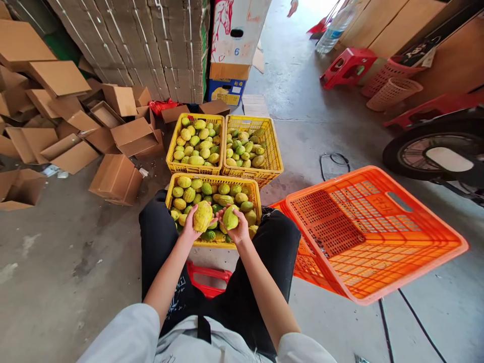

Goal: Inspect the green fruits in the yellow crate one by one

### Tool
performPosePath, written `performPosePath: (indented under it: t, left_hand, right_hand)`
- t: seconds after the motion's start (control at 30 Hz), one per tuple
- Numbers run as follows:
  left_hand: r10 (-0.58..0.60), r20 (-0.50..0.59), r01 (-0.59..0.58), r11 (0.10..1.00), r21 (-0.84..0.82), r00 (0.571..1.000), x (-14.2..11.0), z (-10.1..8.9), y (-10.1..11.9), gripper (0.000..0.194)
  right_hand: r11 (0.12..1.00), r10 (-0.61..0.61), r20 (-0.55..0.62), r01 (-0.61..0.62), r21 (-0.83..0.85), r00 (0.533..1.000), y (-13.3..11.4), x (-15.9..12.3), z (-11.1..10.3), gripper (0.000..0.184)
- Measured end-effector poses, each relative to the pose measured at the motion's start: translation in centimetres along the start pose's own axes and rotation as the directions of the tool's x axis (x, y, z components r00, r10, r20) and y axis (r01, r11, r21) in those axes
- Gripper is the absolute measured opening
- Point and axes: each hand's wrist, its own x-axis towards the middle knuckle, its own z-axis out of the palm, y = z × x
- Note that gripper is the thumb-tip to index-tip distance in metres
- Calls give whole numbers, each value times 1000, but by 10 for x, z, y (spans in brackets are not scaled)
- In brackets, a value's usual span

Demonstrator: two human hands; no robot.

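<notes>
Head view: I count three yellow crates (274,146) of fruit (204,133), two at the back and one between the knees (282,232). My left hand (190,227) cups one yellow fruit (203,217), fingers curled around it; my right hand (241,232) grips one greener fruit (230,218), both above the near crate (214,245). I read "6" on a white carton (236,48); marks on the orange basket (408,252) defeat me. Its edge crowds the right knee, while bare floor (94,282) opens leftward
</notes>
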Motion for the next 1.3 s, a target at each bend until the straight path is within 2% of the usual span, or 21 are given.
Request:
performPosePath:
  t: [0.13,0.23,0.33,0.47,0.63,0.77,0.87,1.0,1.13,1.3]
  left_hand:
    - [-61,-13,62,997,38,998,1,1,-2,43]
    - [-65,-19,66,996,64,998,6,-2,-3,41]
    - [-42,-31,44,997,67,999,9,-3,-4,40]
    - [7,-91,-8,1000,-1,996,8,1,-3,51]
    - [24,-86,-32,995,-91,996,5,9,1,39]
    - [42,-82,-48,996,-72,996,2,8,4,38]
    - [59,-82,-63,997,-40,995,0,4,4,37]
    - [-19,-50,19,1000,1,999,2,0,-1,37]
    - [-70,-70,76,994,84,995,7,-1,-5,34]
    - [-64,-107,73,993,90,992,11,0,-6,45]
  right_hand:
    - [993,109,2,-109,-52,994,2,2,-3,27]
    - [989,131,42,-128,-78,990,3,3,-4,26]
    - [989,119,57,-113,-94,991,3,3,-3,25]
    - [997,64,25,-63,-47,998,1,1,-1,23]
    - [1000,22,45,-23,11,999,-4,-2,6,29]
    - [1000,4,38,-3,-20,999,-5,-4,11,28]
    - [998,37,41,-35,-43,998,-3,-3,7,28]
    - [993,98,-18,-99,-64,995,0,1,-1,25]
    - [991,101,-4,-101,-84,995,2,5,-5,24]
    - [989,90,7,-89,-122,996,3,5,-3,27]
